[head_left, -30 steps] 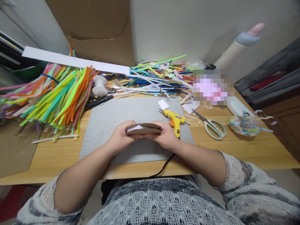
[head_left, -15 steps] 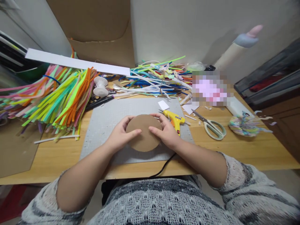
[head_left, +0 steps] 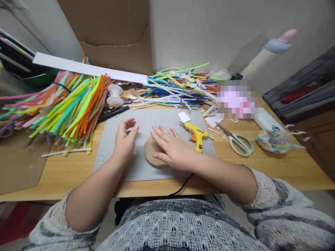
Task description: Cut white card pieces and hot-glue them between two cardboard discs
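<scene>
A round brown cardboard disc (head_left: 150,153) lies on the grey cutting mat (head_left: 104,153), partly covered by my right hand (head_left: 170,148). That hand is laid flat across the disc with its fingers stretched out. My left hand (head_left: 125,137) is apart from the disc, to its left above the mat, fingers loosely curved and thumb apart, holding nothing. Close beyond my right hand lies a yellow hot glue gun (head_left: 196,135), with its nozzle pointing to the upper left. A small white card (head_left: 184,116) rests near the nozzle.
Bundles of coloured pipe cleaners (head_left: 75,108) fill the left, and loose ones (head_left: 178,89) lie along the back. A spool (head_left: 115,95) stands between them. Scissors (head_left: 239,141) and a fluffy pastel figure (head_left: 274,139) lie right. A black cord (head_left: 183,184) crosses the front edge.
Both hands held the disc's sides before. Now the disc lies lower on the mat, my left hand has let go and moved left, and my right hand has flattened over the disc.
</scene>
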`<state>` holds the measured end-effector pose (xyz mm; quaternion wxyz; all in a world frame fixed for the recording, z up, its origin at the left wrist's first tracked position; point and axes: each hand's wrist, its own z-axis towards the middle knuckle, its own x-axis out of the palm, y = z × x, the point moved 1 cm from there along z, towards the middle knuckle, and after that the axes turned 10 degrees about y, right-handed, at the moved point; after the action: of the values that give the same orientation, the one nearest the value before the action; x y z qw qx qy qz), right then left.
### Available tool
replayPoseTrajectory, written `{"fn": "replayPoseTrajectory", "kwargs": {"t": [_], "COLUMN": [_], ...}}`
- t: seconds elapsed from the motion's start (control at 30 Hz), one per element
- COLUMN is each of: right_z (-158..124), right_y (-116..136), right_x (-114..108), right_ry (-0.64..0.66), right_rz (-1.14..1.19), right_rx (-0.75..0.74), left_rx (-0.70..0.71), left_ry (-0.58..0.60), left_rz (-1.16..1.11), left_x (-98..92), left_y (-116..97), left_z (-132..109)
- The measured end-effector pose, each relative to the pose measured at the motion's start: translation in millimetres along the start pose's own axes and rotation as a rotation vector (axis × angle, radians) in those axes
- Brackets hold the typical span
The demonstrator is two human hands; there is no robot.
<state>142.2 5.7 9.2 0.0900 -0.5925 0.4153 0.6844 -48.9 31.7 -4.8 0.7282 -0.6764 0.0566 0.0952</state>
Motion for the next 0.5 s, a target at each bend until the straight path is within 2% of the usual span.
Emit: {"fn": "replayPoseTrajectory", "kwargs": {"t": [0.13, 0.3, 0.4, 0.5], "right_z": [25.5, 37.1, 33.9, 33.4], "right_y": [11.1, 10.2, 8.6, 6.5], "right_x": [16.4, 28.6, 27.7, 26.9], "right_ry": [0.107, 0.108, 0.083, 0.059], "right_rz": [-0.138, -0.216, -0.194, -0.159], "right_rx": [-0.016, 0.006, -0.012, -0.020], "left_rx": [-0.055, -0.014, 0.139, 0.348], "left_ry": [-0.088, -0.089, -0.027, 0.169], "left_rz": [-0.149, -0.145, 0.066, 0.329], "left_x": [-2.0, -1.4, 3.7, 18.6], "left_y": [2.6, 6.8, 2.3, -13.2], "left_z": [6.6, 6.1, -1.5, -10.9]}}
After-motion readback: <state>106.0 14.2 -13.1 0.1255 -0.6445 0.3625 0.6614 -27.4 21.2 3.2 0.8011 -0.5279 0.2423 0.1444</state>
